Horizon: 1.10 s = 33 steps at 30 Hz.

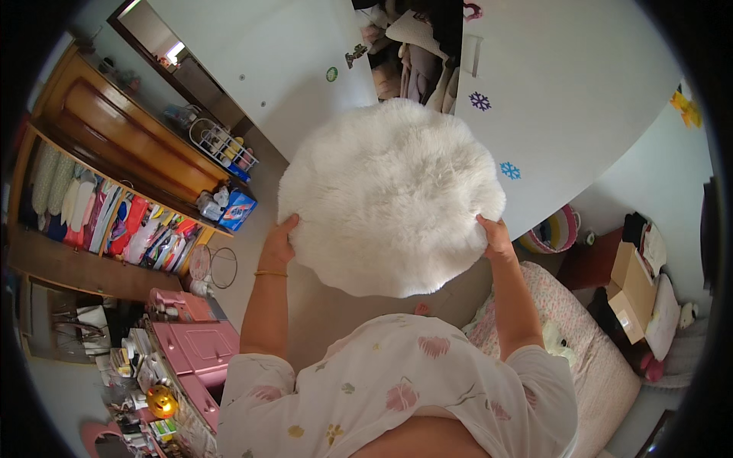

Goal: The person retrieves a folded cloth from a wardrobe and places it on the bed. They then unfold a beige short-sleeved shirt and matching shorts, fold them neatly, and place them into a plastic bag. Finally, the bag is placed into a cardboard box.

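A round, shaggy white faux-fur mat (pixel 392 200) is stretched out flat in front of me at about arm's length. My left hand (pixel 279 241) grips its left edge, with the thumb on top of the pile. On the opposite edge, my right hand (pixel 496 236) pinches the fur the same way. The fingers of both hands are hidden behind the mat. Beyond its far edge, folded clothes and textiles (pixel 415 68) show in the gap of a white wardrobe, between a left door (pixel 286 63) and a right door (pixel 550 103) with snowflake stickers.
A bed with a floral cover (pixel 578 338) lies to my right, near a cardboard box (pixel 630 292) and a striped basket (pixel 552 232). At left stand an open wooden wardrobe (pixel 120 143) full of clothes and a pink dresser (pixel 194 343) with cluttered top. A wire rack (pixel 220 140) stands by the doorway.
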{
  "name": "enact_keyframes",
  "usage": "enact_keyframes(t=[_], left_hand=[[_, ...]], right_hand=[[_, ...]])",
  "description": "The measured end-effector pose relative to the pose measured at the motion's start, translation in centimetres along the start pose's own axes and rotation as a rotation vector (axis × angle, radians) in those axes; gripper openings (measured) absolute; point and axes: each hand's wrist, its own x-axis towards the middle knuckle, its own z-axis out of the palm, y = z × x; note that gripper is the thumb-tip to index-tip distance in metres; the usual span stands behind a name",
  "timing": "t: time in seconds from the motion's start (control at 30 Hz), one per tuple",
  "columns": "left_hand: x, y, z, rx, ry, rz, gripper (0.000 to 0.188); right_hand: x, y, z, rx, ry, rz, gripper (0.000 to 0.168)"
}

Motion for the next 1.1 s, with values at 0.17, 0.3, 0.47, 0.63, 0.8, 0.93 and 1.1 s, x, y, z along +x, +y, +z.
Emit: enact_keyframes(t=[0.17,0.3,0.47,0.63,0.8,0.93,1.1], left_hand=[[2.0,-2.5,-3.8,0.948,-0.202,0.265,0.037],[1.7,-4.6,2.6,0.291,0.200,-0.073,0.043],[2.4,-7.6,3.5,0.242,0.239,-0.047,0.045],[0.5,-13.1,5.0,0.138,-0.059,0.030,0.037],[0.0,-9.5,6.8,-0.335,0.042,-0.255,0.023],[2.5,-9.8,4.5,-0.154,0.318,-0.147,0.030],[3.5,-10.1,5.1,-0.110,0.393,-0.183,0.033]], right_hand=[[2.6,1.2,-1.7,-0.135,0.041,0.165,0.040],[4.8,3.0,-0.7,-0.332,0.109,0.129,0.033],[7.4,7.5,-0.7,-0.813,0.127,-0.283,0.028],[-0.6,5.6,15.7,-1.326,-0.508,-0.255,0.055],[-0.6,10.1,14.8,-1.530,-0.589,-0.722,0.065],[-0.1,11.7,14.6,-1.397,-0.478,-0.564,0.067],[0.6,13.1,17.4,-1.813,-0.271,-0.511,0.067]])
